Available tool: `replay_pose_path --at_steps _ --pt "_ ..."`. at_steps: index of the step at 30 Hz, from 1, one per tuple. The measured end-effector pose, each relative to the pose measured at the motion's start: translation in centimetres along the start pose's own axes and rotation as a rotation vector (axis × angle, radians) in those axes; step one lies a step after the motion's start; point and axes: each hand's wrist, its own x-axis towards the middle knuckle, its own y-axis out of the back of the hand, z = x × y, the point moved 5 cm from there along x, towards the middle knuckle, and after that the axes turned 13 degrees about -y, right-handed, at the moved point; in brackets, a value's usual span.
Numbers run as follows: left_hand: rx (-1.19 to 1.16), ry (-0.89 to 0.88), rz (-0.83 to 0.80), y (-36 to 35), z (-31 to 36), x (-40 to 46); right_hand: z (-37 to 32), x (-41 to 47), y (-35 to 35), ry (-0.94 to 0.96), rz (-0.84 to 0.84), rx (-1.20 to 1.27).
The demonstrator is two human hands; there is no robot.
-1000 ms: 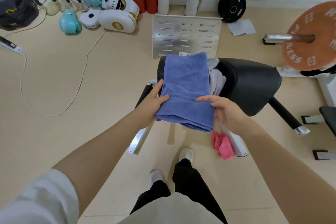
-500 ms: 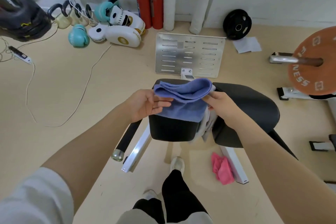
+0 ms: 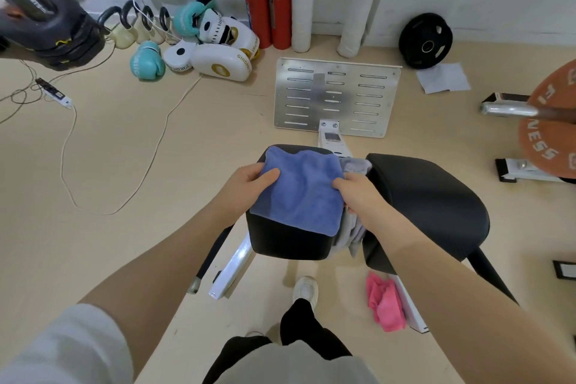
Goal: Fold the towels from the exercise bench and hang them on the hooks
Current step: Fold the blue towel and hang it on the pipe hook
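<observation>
A blue towel (image 3: 300,188), folded into a rough square, lies on the left black pad of the exercise bench (image 3: 290,241). My left hand (image 3: 246,182) grips its left edge, thumb on top. My right hand (image 3: 358,193) grips its right edge. A grey towel (image 3: 353,229) is wedged in the gap between the two bench pads, just under my right hand. A pink towel (image 3: 385,302) lies crumpled on the floor by the bench frame. No hooks are in view.
The bench's larger black pad (image 3: 436,206) is to the right. A metal plate (image 3: 335,97) lies on the floor behind. Boxing gloves and pads (image 3: 215,50), kettlebells, two red extinguishers (image 3: 268,5), cables (image 3: 118,165) and an orange barbell plate (image 3: 548,128) surround the bench.
The blue towel was folded in half in the air and now lies flat on the left bench pad, both hands still holding its edges.
</observation>
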Motion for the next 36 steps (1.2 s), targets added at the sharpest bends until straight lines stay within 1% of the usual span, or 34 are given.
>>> replay_pose_path --at_steps 1,2,4,6,8,10,11,14,16,18,19,20,22,26,28,29,30,31,32,33,34,35,36 --pt "-0.041 -0.037 -0.03 -0.3 0.3 -0.3 0.0 0.1 0.0 -0.019 -0.004 0.029" --pt "-0.031 -0.061 -0.062 -0.5 0.4 -0.5 0.1 0.3 -0.1 -0.036 -0.012 0.058" --pt "0.114 -0.077 -0.095 -0.7 -0.3 -0.6 0.2 0.2 -0.2 -0.057 -0.03 0.07" --pt "0.338 -0.064 -0.093 -0.4 -1.3 -0.4 -0.2 -0.5 -0.4 0.038 -0.022 0.017" --pt "0.442 -0.023 -0.085 -0.3 -1.9 -0.3 -0.5 -1.0 -0.6 0.161 0.045 -0.116" --pt "0.411 0.036 -0.083 -0.5 -2.1 -0.2 -0.9 -1.0 -0.8 0.218 0.122 -0.244" --pt "0.381 0.07 -0.082 -0.7 -2.2 -0.1 -1.0 -0.8 -0.9 0.223 0.133 -0.278" --pt "0.337 0.091 -0.076 -0.9 -1.9 0.6 -1.7 0.0 -0.7 0.216 0.113 -0.314" --pt "0.245 0.05 -0.013 -0.8 -1.5 1.2 -2.1 0.1 -0.2 0.256 0.123 -0.287" --pt "0.084 0.011 0.083 -0.8 -1.1 1.6 -2.4 0.1 0.5 0.299 0.171 -0.207" --pt "0.027 0.005 0.129 -0.7 -1.0 1.8 -2.6 0.2 0.9 0.299 0.191 -0.158" --pt "0.018 0.003 0.165 -0.7 -1.1 1.9 -2.7 0.4 1.3 0.285 0.198 -0.109" --pt "0.138 0.009 0.192 -0.5 -1.7 2.4 -2.8 1.1 1.4 0.219 0.186 -0.073" --pt "0.508 0.084 0.161 -0.5 -2.5 3.5 -2.1 2.5 0.6 0.134 0.208 -0.244" --pt "0.648 0.117 0.183 -0.5 -1.9 3.7 -1.5 2.7 0.4 0.093 0.203 -0.213" --pt "0.734 0.093 0.193 -0.5 -1.5 3.8 -1.3 2.5 0.5 0.096 0.191 -0.162" --pt "0.847 -0.004 0.197 -0.8 -0.8 3.8 -1.1 2.4 0.6 0.114 0.184 -0.101" --pt "0.956 -0.173 0.191 -1.4 0.2 3.8 -0.7 2.2 0.8 0.134 0.178 -0.032" --pt "1.009 -0.385 0.166 -2.4 1.1 4.0 -0.4 1.9 1.0 0.161 0.183 0.026" --pt "1.02 -0.571 0.101 -3.7 1.7 4.1 -0.1 1.5 1.2 0.18 0.196 0.055" --pt "1.032 -0.688 -0.039 -5.1 1.7 4.4 0.3 1.1 1.3 0.193 0.201 0.057" --pt "1.056 -0.716 -0.218 -6.5 1.2 4.6 0.6 0.8 1.1 0.194 0.184 0.042" --pt "1.071 -0.661 -0.366 -7.5 0.4 4.8 0.9 0.6 0.9 0.194 0.148 0.016"
